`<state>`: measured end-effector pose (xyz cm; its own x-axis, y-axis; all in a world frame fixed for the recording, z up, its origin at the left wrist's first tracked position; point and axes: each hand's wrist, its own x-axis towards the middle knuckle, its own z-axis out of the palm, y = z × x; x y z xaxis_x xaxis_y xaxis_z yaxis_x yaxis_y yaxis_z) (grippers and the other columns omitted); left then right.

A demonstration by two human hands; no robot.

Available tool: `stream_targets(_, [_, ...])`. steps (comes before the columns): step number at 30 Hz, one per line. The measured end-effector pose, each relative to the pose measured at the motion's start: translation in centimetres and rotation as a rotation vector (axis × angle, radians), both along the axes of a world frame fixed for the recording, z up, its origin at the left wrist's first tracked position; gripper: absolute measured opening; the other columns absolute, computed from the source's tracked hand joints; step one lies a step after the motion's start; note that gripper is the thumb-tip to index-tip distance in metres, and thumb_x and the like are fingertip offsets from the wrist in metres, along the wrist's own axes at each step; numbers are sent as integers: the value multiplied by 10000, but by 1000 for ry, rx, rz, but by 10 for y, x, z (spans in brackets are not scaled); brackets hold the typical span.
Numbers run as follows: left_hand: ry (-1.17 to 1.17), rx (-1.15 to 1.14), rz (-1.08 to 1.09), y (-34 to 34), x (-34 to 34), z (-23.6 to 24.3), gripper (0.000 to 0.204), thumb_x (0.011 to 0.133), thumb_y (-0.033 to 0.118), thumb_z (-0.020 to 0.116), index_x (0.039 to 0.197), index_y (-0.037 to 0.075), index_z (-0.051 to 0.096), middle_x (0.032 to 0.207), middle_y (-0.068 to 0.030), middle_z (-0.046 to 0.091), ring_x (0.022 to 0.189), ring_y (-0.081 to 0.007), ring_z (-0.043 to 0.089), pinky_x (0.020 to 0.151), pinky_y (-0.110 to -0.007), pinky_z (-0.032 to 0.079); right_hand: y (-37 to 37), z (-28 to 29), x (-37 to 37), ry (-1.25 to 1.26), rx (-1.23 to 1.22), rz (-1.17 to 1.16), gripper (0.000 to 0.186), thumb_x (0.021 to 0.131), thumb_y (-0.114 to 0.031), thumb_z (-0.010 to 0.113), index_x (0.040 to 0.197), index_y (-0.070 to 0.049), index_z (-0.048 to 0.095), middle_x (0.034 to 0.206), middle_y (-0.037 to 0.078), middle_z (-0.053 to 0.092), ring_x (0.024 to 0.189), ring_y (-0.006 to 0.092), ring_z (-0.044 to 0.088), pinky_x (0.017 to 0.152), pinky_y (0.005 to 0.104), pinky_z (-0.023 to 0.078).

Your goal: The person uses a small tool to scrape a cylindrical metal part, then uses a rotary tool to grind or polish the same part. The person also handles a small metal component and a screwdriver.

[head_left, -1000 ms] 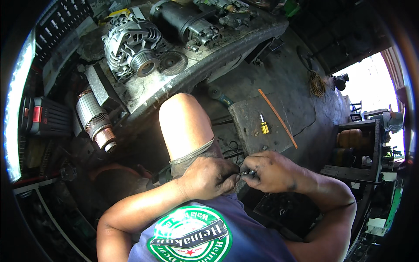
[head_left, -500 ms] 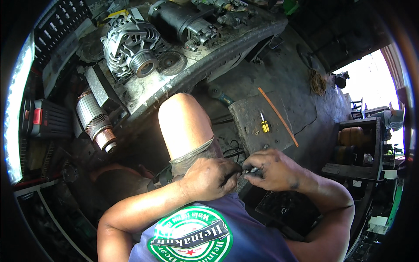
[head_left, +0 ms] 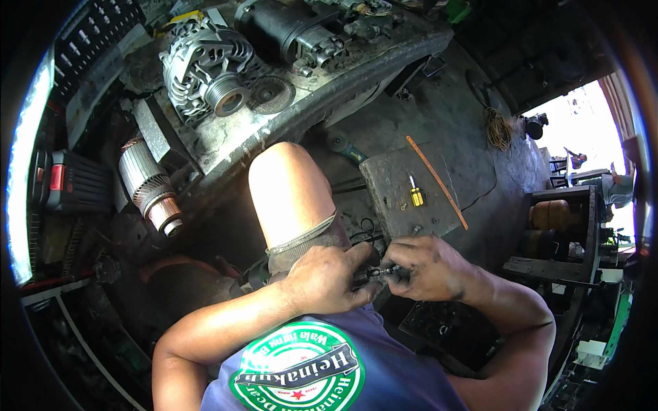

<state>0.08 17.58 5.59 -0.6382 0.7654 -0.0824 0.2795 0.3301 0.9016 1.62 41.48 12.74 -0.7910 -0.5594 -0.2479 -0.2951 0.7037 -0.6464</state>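
Both hands meet in front of my body, above my lap. Between them is a small, greasy, rod-shaped metal part (head_left: 381, 272). My left hand (head_left: 334, 279) is closed around one end, fingers curled. My right hand (head_left: 430, 268) pinches the other end with blackened fingertips. Much of the part is hidden by the fingers, so its exact kind does not show. Just beyond my right hand, a yellow-handled screwdriver (head_left: 416, 195) and a thin orange strip like a hacksaw blade (head_left: 439, 183) rest on a dark, worn board (head_left: 384, 188).
An alternator (head_left: 199, 72), a black starter motor (head_left: 277, 31) and a flap disc (head_left: 272, 96) sit on the workbench (head_left: 247, 147). A motor armature (head_left: 147, 181) stands left of it. Beyond the board, an angle grinder (head_left: 347, 149) lies on the floor. A shelf (head_left: 558, 267) stands right.
My hands have turned and parted slightly, so more of the metal part shows between them. My left fingers have shifted on it. The screwdriver and strip have stayed put.
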Motion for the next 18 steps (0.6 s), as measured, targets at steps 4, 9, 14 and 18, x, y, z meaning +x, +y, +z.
stream_targets(4, [63, 76, -5, 1, -2, -3, 304, 941, 311, 712, 1072, 37, 713, 965, -212, 755, 899, -428, 738, 764, -532, 592, -1, 0, -1, -1, 25, 16, 213, 876, -155, 783, 974, -35, 638, 922, 126, 681, 839, 350, 717, 715, 452, 589])
stream_targets(9, [70, 101, -43, 3, -8, -1, 309, 948, 308, 706, 1082, 30, 727, 976, -206, 758, 923, -426, 738, 778, -529, 594, 1, 2, -1, 9, 29, 41, 224, 885, -168, 786, 951, -39, 616, 900, 118, 651, 820, 343, 706, 703, 448, 589])
stream_targets(14, [45, -105, -80, 1, -4, 1, 279, 966, 280, 670, 1045, 23, 746, 989, -195, 765, 950, -428, 735, 800, -521, 596, 3, 1, 0, 54, 29, 71, 224, 873, -153, 794, 925, -38, 608, 862, 107, 631, 773, 334, 695, 663, 439, 578])
stream_targets(18, [91, 162, -65, 5, -9, -6, 331, 951, 303, 694, 1135, 28, 693, 930, -227, 753, 908, -447, 734, 786, -544, 587, 2, -1, 0, 86, -20, 60, 199, 839, -104, 800, 898, -32, 624, 837, 100, 644, 727, 327, 694, 609, 428, 558])
